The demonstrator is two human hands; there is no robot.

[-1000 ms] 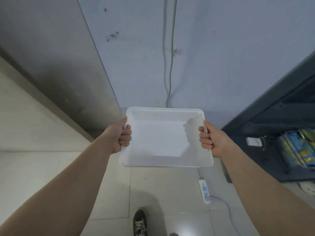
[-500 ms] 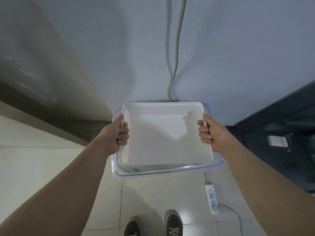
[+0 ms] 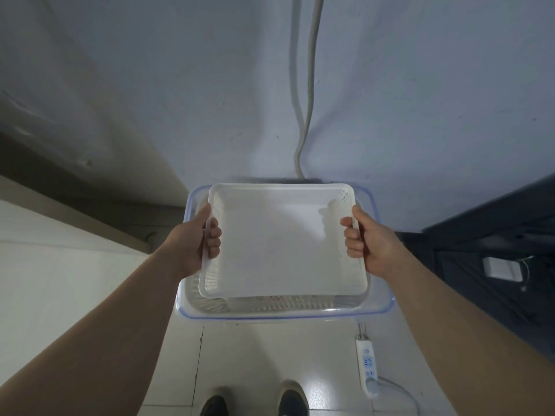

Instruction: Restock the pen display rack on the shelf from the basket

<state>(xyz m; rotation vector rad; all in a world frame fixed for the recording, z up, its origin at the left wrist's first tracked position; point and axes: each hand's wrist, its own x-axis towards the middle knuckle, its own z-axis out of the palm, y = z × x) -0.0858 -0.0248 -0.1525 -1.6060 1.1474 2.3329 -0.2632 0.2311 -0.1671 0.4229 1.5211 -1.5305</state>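
Both hands are on the basket (image 3: 282, 241). The left hand (image 3: 192, 244) grips the left rim, its fingers (image 3: 213, 235) pressed together and hooked over the edge, thumb along the outside. The right hand (image 3: 369, 244) mirrors it on the right rim, fingers (image 3: 351, 235) bunched and curled over.

The basket hangs level between the two sets of fingers, in the mouth of a clear blue-rimmed bin (image 3: 381, 307) just below the knuckles; I can't tell whether they touch.

Beyond the fingertips a cable (image 3: 309, 85) runs down the wall (image 3: 420, 115). Below the right wrist a power strip (image 3: 368, 366) lies on the floor (image 3: 270, 355), shoes (image 3: 292, 402) nearer the body.
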